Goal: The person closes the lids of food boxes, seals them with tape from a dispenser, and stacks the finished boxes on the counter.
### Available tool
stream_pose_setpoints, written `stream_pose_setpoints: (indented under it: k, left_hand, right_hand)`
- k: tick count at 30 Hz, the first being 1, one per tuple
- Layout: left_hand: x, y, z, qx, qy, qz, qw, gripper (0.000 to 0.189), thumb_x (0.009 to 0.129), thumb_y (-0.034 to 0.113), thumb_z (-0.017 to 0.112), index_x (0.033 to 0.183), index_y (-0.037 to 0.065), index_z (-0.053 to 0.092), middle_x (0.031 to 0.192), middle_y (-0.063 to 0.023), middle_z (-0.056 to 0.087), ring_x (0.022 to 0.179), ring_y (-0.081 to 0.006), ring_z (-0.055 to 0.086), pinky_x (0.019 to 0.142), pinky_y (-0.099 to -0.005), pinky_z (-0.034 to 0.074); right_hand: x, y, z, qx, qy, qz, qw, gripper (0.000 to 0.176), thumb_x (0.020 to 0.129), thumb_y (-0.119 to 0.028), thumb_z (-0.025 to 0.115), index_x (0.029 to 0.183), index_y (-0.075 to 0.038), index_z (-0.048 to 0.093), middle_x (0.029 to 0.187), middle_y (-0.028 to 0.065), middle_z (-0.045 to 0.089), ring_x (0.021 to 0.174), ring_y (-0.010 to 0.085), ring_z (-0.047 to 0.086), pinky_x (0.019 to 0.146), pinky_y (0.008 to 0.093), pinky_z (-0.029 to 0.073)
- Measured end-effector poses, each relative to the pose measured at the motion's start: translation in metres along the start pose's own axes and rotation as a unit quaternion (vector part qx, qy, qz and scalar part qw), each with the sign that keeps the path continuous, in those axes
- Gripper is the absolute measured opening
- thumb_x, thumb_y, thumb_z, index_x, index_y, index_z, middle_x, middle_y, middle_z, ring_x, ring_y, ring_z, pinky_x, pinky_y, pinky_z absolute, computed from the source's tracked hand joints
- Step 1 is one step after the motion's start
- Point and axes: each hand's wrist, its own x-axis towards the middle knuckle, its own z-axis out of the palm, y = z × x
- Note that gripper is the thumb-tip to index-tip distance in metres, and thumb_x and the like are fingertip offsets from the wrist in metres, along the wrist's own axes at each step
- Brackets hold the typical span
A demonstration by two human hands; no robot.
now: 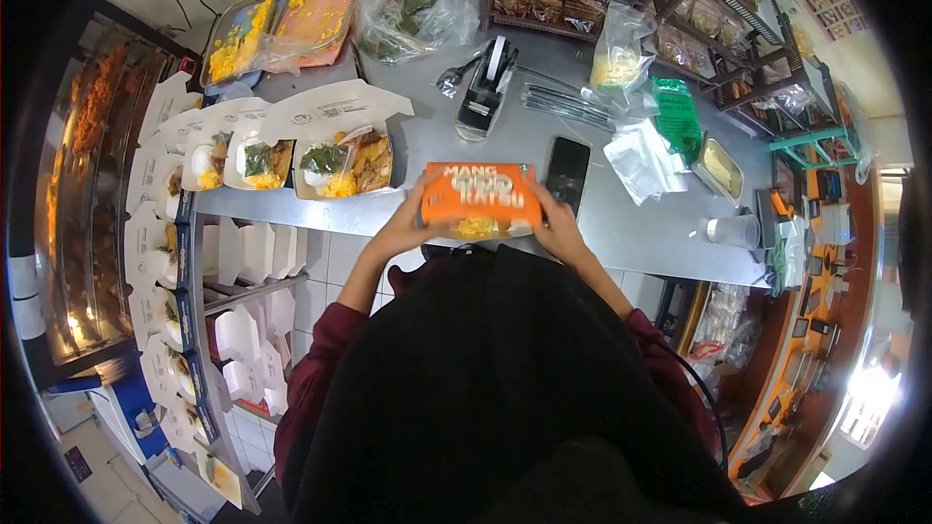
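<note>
An orange-lidded takeaway food box [482, 196] with white lettering is between my two hands at the table's front edge. Yellow food [477, 226] shows below the lid's near edge, so the lid is not fully down. My left hand [406, 225] grips the box's left side, and my right hand [556, 220] grips its right side. Just beyond my right hand lies a black phone [568, 170]. To the left, an open food box [343, 163] holds a leaf-green packet, yellow bits and browned pieces. Similar open boxes [260, 160] stand beside it.
A tape dispenser [481, 97] stands behind the box, beside dark thin sticks [566, 105]. Trays with yellow food [316, 19] and a bag of leaves [413, 5] are at the back. Clear plastic bags [646, 160] and a plastic cup [733, 231] lie right. More open boxes line the left.
</note>
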Motion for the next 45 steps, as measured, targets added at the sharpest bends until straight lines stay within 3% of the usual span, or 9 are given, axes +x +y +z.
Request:
stream_pose_setpoints:
  k: [2, 6, 13, 17, 18, 27, 37, 41, 45]
  left_hand:
    - [-0.002, -0.003, -0.011, 0.13, -0.042, -0.006, 0.991, 0.062, 0.088, 0.036, 0.057, 0.141, 0.015, 0.033, 0.146, -0.0265, 0.018, 0.137, -0.039, 0.013, 0.111, -0.0456, 0.011]
    - [0.009, -0.004, -0.006, 0.501, 0.022, 0.067, 0.862, 0.071, 0.092, 0.045, 0.045, 0.146, 0.01, 0.017, 0.149, -0.027, 0.007, 0.138, -0.0448, 0.004, 0.111, -0.051, 0.01]
    - [0.011, -0.006, 0.004, 0.477, -0.087, 0.107, 0.868, 0.074, 0.092, 0.042, 0.048, 0.147, 0.008, 0.013, 0.151, -0.023, 0.004, 0.14, -0.0391, 0.007, 0.111, -0.0471, 0.017]
    - [0.016, -0.054, 0.0, 0.178, 0.0, 0.054, 0.983, 0.08, 0.092, 0.026, 0.056, 0.148, 0.01, 0.001, 0.153, -0.0167, -0.003, 0.14, -0.0305, 0.009, 0.11, -0.0408, 0.022]
    - [0.015, -0.019, 0.003, -0.216, 0.009, -0.116, 0.969, 0.079, 0.094, 0.025, 0.053, 0.148, 0.013, -0.003, 0.153, -0.0134, -0.002, 0.14, -0.0282, 0.012, 0.107, -0.0393, 0.031]
    - [0.017, -0.048, 0.0, -0.298, -0.013, -0.134, 0.945, 0.067, 0.099, 0.024, 0.038, 0.147, 0.013, -0.008, 0.154, -0.0137, 0.0, 0.139, -0.0226, 0.016, 0.11, -0.0319, 0.021]
    - [0.011, -0.022, 0.017, 0.062, -0.016, 0.02, 0.998, 0.081, 0.09, 0.038, 0.053, 0.147, 0.007, 0.005, 0.152, -0.0181, 0.01, 0.139, -0.0306, 0.018, 0.111, -0.0455, 0.017]
    - [0.017, -0.028, 0.024, 0.597, -0.09, 0.2, 0.772, 0.086, 0.085, 0.044, 0.057, 0.146, 0.004, 0.012, 0.151, -0.0198, 0.014, 0.139, -0.033, 0.017, 0.111, -0.0492, 0.016]
    - [0.02, -0.027, 0.02, 0.545, -0.085, 0.203, 0.809, 0.089, 0.077, 0.048, 0.061, 0.142, 0.0, 0.024, 0.149, -0.0193, 0.02, 0.139, -0.0345, 0.018, 0.112, -0.0498, 0.014]
  right_hand:
    - [-0.007, 0.004, -0.003, -0.05, -0.118, 0.001, 0.992, 0.097, 0.07, -0.02, 0.075, 0.146, -0.007, 0.014, 0.148, 0.0266, 0.014, 0.14, 0.0396, 0.005, 0.111, 0.055, 0.012]
    - [0.002, -0.026, -0.024, -0.365, -0.251, -0.041, 0.896, 0.103, 0.072, -0.048, 0.071, 0.142, 0.005, 0.016, 0.147, 0.0308, 0.009, 0.14, 0.0418, 0.002, 0.106, 0.0634, 0.012]
    - [0.01, -0.001, 0.014, -0.181, -0.122, -0.191, 0.957, 0.087, 0.083, -0.049, 0.059, 0.14, 0.005, 0.024, 0.148, 0.03, 0.007, 0.139, 0.0427, 0.003, 0.111, 0.0526, 0.01]
    - [0.011, 0.012, 0.028, 0.128, -0.024, -0.086, 0.988, 0.076, 0.09, -0.023, 0.054, 0.145, 0.001, 0.007, 0.15, 0.0252, -0.011, 0.14, 0.0379, -0.008, 0.112, 0.0463, 0.002]
    - [0.012, 0.031, 0.042, 0.117, 0.001, -0.098, 0.988, 0.077, 0.091, -0.021, 0.053, 0.145, 0.001, 0.003, 0.149, 0.0263, -0.015, 0.139, 0.0366, -0.012, 0.112, 0.0452, 0.0]
    - [0.007, 0.001, 0.03, -0.203, -0.051, -0.063, 0.976, 0.082, 0.092, -0.048, 0.044, 0.14, 0.01, 0.012, 0.147, 0.0315, -0.002, 0.136, 0.0503, -0.006, 0.11, 0.0559, 0.012]
    - [0.008, -0.021, -0.002, -0.282, -0.137, -0.114, 0.943, 0.096, 0.078, -0.07, 0.048, 0.147, -0.011, 0.017, 0.149, 0.0291, 0.002, 0.136, 0.0499, -0.005, 0.105, 0.066, 0.006]
    - [0.01, -0.011, -0.001, -0.259, -0.141, -0.166, 0.941, 0.084, 0.077, -0.069, 0.05, 0.145, -0.031, 0.022, 0.148, 0.0307, 0.002, 0.136, 0.0512, 0.002, 0.1, 0.0592, 0.029]
    - [0.016, -0.002, 0.011, -0.225, -0.149, -0.167, 0.948, 0.066, 0.083, -0.049, 0.058, 0.141, -0.041, 0.028, 0.145, 0.0324, 0.008, 0.133, 0.0532, 0.01, 0.092, 0.0474, 0.047]
